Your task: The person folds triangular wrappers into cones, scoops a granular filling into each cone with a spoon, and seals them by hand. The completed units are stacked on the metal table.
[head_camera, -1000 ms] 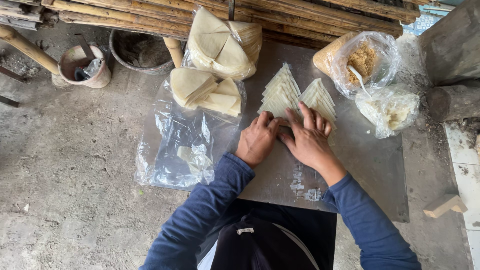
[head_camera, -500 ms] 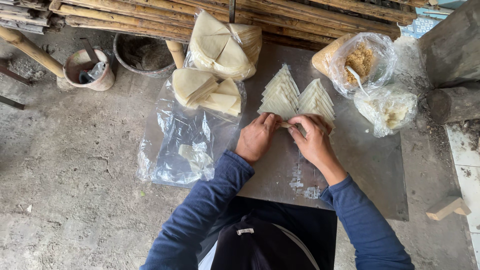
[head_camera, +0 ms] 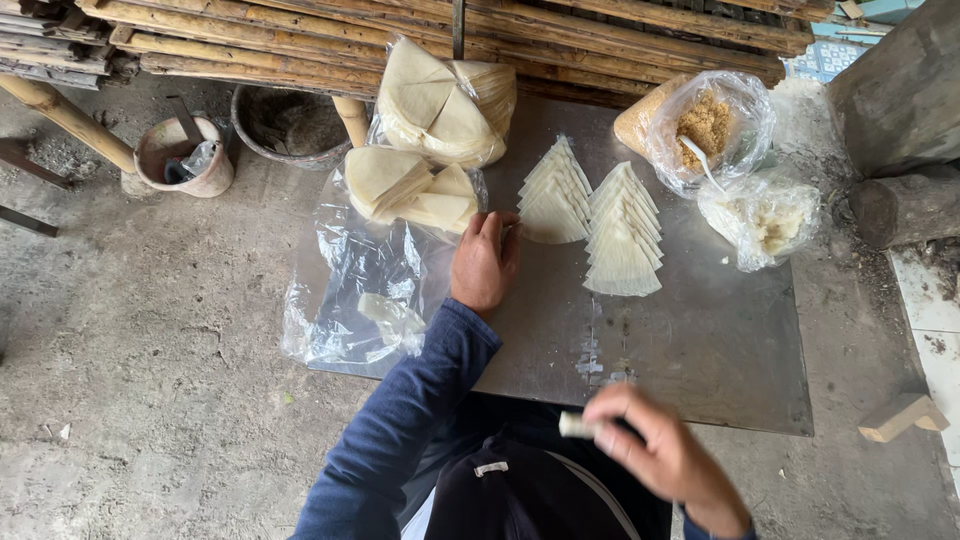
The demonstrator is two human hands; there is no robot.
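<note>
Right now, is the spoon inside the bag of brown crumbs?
Yes, the white spoon stands with its bowl in the brown crumbs inside the clear bag.

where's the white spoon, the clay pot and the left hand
white spoon (head_camera: pixel 701 160), head view, on its handle
clay pot (head_camera: pixel 150 150), head view, on its rim
left hand (head_camera: pixel 484 262), head view, on the back of the hand

Bamboo poles (head_camera: pixel 420 30) stacked along the back | clay pot (head_camera: pixel 185 158) on concrete floor (head_camera: pixel 130 380) at left | dark basin (head_camera: pixel 285 125) beside it | log (head_camera: pixel 905 205) at right | wooden block (head_camera: pixel 903 416) near tiled edge
</note>
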